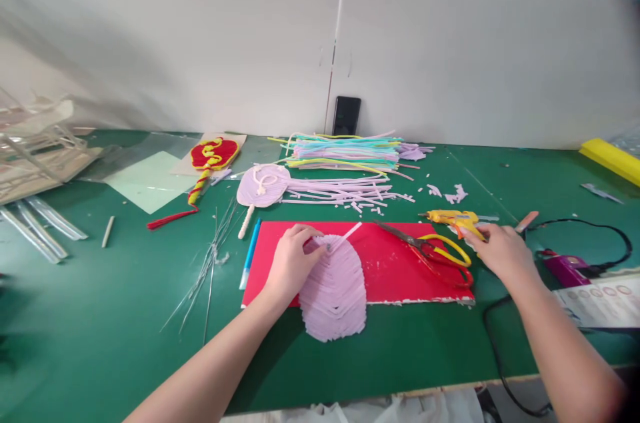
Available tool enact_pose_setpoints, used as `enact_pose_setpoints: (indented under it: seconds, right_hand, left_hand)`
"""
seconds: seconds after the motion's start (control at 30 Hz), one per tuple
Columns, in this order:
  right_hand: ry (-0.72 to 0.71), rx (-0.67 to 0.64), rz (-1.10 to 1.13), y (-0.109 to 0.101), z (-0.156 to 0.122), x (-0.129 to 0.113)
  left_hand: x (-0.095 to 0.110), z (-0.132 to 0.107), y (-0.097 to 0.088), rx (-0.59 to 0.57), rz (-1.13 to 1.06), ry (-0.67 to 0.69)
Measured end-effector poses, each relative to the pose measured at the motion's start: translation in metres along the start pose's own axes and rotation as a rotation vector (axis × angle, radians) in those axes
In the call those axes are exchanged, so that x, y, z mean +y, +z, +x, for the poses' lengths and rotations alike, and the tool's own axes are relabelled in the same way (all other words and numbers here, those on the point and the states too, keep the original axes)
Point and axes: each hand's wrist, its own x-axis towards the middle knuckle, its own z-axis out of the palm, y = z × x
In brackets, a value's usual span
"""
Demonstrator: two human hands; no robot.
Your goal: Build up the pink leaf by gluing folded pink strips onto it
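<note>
My left hand (293,261) rests on the upper left of a pale pink fan-shaped piece (336,289) made of pipe cleaners, fingers curled and pinching its top edge. The piece lies partly on a red board (390,266). My right hand (500,251) reaches to the right of the board, its fingers closing on the handle of a yellow glue gun (453,217). Scissors (430,251) with yellow and red handles lie on the board just left of that hand.
On the green table (125,289): a bundle of coloured pipe cleaners (345,151), loose pink ones (345,191), a finished pink fan (263,186), a red-and-yellow fan (213,156), thin wires (207,263), a blue pen (250,253), a black phone (346,115), a purple device (567,269) with cord.
</note>
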Motion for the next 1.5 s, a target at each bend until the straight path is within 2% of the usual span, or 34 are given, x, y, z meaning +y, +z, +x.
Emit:
enact_pose_setpoints:
  seconds: [0.13,0.2,0.4,0.57,0.73,0.93,1.0,1.07,1.2,1.27,1.37,1.43,1.5]
  right_hand:
    - [-0.112,0.071,-0.032,0.0,-0.004,-0.008]
    - [-0.12,0.105,-0.005,0.0,-0.006,-0.009]
    - [-0.117,0.207,0.031,-0.001,-0.012,-0.005]
    - [-0.226,0.334,0.044,-0.003,-0.017,-0.004]
    - [-0.238,0.412,0.054,0.001,-0.015,-0.004]
    - [-0.181,0.452,0.143,0.006,-0.011,-0.002]
    - [-0.151,0.435,0.156,0.004,-0.013,-0.004]
    - [-0.108,0.362,0.107,-0.002,-0.016,-0.01]
    - [0.122,-0.001,-0.08,-0.015,-0.022,-0.028]
    - [0.195,-0.106,-0.101,-0.019,-0.024,-0.035]
    - [0.26,-0.097,-0.106,-0.026,-0.022,-0.037]
    - [0.322,-0.024,-0.099,-0.035,-0.02,-0.037]
    - [0.326,0.104,-0.049,-0.049,-0.02,-0.04]
  left_hand:
    - [-0.004,0.0,-0.001,0.066,0.084,0.036]
    - [-0.004,-0.001,-0.001,0.086,0.113,0.078]
    - [-0.001,-0.004,0.002,0.049,0.123,0.24]
    - [-0.002,-0.004,0.004,0.046,0.112,0.229]
    - [-0.002,-0.003,0.001,0.075,0.104,0.227]
    - [-0.001,-0.002,0.0,0.092,0.091,0.243]
    - [0.0,-0.003,0.0,0.087,0.085,0.24]
    - [0.0,-0.003,0.0,0.083,0.085,0.233]
    - [0.001,-0.003,0.0,0.076,0.087,0.21]
    - [0.001,-0.003,0.0,0.082,0.094,0.194]
    - [0.0,-0.002,-0.002,0.112,0.121,0.176]
    - [0.0,-0.002,-0.003,0.122,0.123,0.173]
    - [0.001,-0.003,-0.003,0.116,0.113,0.176]
